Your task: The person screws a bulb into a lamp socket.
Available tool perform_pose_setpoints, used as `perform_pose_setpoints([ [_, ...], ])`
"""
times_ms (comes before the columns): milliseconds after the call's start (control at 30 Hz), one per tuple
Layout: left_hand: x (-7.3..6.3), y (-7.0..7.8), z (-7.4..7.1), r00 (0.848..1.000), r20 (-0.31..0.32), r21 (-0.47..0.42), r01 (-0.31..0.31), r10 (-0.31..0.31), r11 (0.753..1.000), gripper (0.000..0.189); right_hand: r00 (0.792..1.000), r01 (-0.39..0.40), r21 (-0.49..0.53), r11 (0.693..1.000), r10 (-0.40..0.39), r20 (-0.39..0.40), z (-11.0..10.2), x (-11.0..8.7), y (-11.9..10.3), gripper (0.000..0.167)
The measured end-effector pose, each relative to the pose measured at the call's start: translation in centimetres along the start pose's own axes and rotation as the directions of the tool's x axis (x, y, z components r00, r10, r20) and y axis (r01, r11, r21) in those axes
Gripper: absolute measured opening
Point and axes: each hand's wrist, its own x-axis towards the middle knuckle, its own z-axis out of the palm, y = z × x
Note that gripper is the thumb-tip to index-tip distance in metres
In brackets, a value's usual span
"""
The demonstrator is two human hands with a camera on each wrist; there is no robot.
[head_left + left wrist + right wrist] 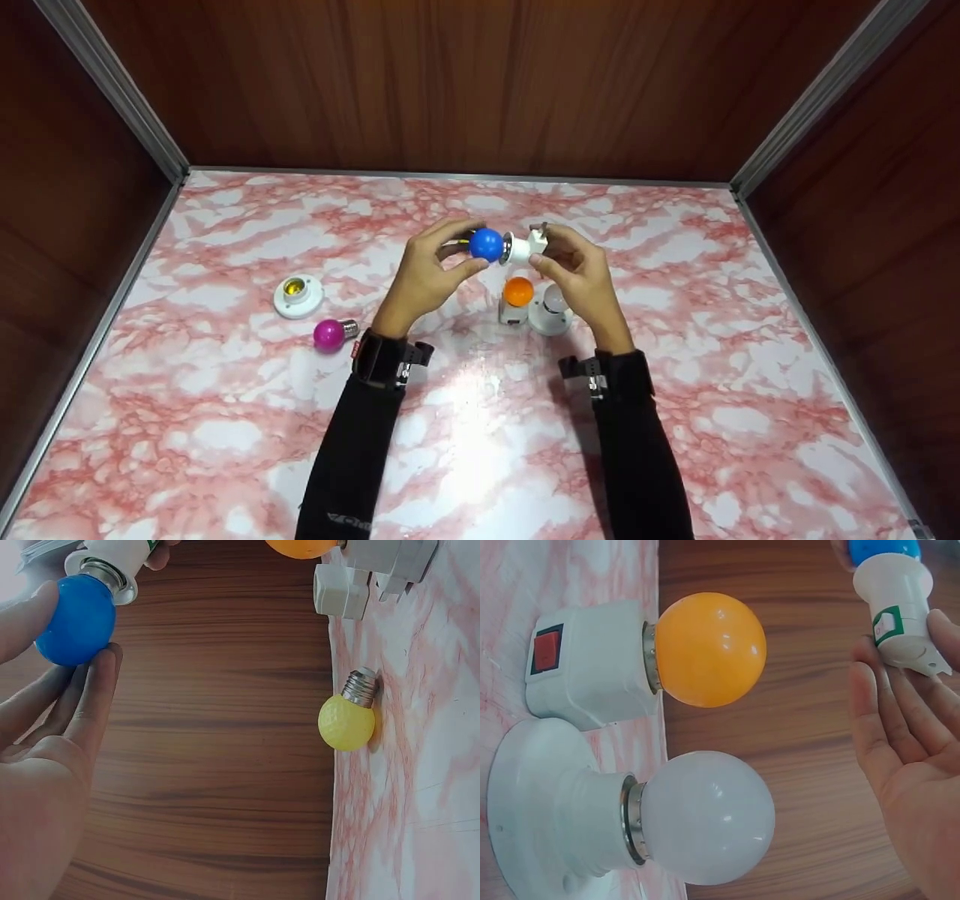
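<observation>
My left hand (426, 276) pinches a blue light bulb (486, 245) between thumb and fingers. Its metal screw base sits at the mouth of a white lamp socket (520, 250), with some thread still showing in the left wrist view. That socket is gripped at its far end by my right hand (591, 283); a small switch (887, 624) in a green frame shows on its side. Both are held in the air, bulb to the left, socket to the right. Below them stand an orange bulb (518, 291) in a white switched holder (592, 664) and a white bulb (709, 817) in a round holder (544, 802).
On the left lie an empty round lamp holder (298, 300) and a magenta bulb (330, 335). A yellow bulb (347, 722) rests on the marbled table (720, 420), mostly behind my left hand in the head view. Brown wood-grain panels (465, 90) wall the back and sides.
</observation>
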Motion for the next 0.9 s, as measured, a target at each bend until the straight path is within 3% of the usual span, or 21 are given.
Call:
perform_pose_setpoints([
  [167,0.1,-0.05,-0.08,1.0,-0.005,0.031,-0.019,0.019,0.999,0.049,0.998,0.053,0.01,0.999,-0.053,-0.021,0.08,0.04,-0.06,0.038],
  [467,0.21,-0.14,-0.13,1.0,-0.023,0.101,0.013,-0.011,0.995,0.037,0.992,0.126,-0.008,0.992,-0.126,-0.014,0.14,0.06,0.05,0.036],
  [900,0.09,0.01,-0.35,1.0,0.009,0.077,-0.029,0.029,0.997,0.039,0.999,0.047,-0.019,0.999,-0.048,-0.01,0.1,0.05,0.02,0.04],
])
